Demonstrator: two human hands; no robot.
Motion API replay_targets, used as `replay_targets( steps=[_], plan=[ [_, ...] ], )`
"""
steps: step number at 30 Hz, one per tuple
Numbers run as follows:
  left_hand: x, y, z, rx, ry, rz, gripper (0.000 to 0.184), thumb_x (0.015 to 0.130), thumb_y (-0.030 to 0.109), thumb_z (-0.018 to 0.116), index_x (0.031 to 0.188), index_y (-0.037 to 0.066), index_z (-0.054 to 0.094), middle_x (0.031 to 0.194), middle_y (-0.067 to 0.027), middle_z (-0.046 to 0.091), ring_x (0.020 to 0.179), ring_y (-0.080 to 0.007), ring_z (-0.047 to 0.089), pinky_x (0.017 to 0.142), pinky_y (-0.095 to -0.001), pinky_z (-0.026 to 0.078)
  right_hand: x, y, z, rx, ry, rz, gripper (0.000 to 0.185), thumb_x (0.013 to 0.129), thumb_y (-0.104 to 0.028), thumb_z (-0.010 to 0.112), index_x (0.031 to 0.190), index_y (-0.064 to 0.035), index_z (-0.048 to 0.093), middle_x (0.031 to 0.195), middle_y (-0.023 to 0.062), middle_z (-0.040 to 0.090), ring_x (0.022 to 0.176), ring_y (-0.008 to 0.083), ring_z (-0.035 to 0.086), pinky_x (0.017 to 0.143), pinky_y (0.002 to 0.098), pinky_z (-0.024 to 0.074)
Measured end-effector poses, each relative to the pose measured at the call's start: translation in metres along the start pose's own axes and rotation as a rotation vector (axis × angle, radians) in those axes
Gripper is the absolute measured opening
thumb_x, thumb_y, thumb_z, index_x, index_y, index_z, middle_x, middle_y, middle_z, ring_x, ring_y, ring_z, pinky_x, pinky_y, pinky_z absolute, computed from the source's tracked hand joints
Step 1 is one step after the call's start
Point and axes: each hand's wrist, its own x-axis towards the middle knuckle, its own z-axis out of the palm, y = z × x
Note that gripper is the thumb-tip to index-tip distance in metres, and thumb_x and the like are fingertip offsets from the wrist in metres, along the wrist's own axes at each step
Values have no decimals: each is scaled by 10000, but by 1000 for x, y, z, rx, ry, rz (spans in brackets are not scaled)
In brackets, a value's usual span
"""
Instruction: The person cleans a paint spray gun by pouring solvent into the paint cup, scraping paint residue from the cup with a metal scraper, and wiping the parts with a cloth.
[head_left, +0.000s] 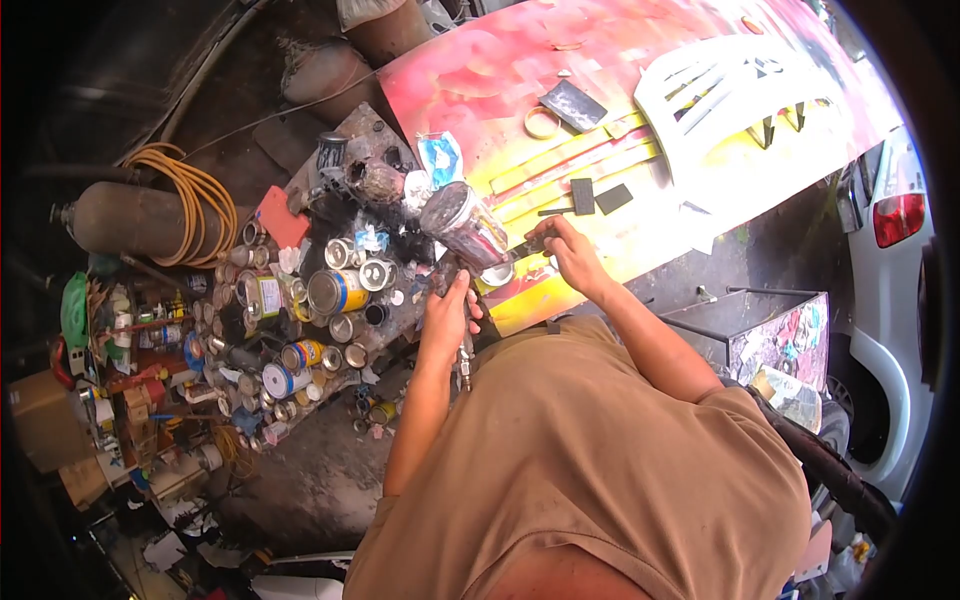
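Observation:
My left hand (pixel 450 315) is wrapped round the handle of a spray gun. The gun's paint-stained cup (pixel 463 225) tilts above the fist, and a metal hose fitting (pixel 465 370) sticks out below. My right hand (pixel 572 255) is beside the cup, over the yellow part of the panel, with fingers bent together. A thin dark strip shows near its fingertips; I cannot make out what they hold. Just beyond lie a dark block (pixel 582 196) and a dark square pad (pixel 614 199). A small open can (pixel 497 273) is partly hidden beneath the gun.
A red and yellow panel (pixel 480 90) carries a white slotted part (pixel 670 110), a tape roll (pixel 541 123) and a black sheet (pixel 573 105). Paint cans (pixel 325 293) crowd the bench at left. A gas cylinder (pixel 130 222) with orange hose (pixel 190 190) lies beyond. A white car (pixel 900 290) stands at right.

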Motion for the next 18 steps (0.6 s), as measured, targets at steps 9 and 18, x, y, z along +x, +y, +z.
replay_targets(
  steps=[9,18],
  plan=[
    [0,-3,2,25,-26,18,261,993,344,582,994,84,599,762,-16,584,586,-116,580,421,-257,436,0,-2,6,27,-15,11,212,942,-41,420,1115,-13,539,1065,110,679,962,203,620,877,341,485],
    [2,-7,2,36,-28,28,279,988,351,591,1018,74,590,763,-18,583,589,-121,582,424,-259,435,-2,-3,6,-17,-27,-29,219,932,-35,423,1118,-13,537,1050,118,669,961,219,617,879,353,486]
  ],
)
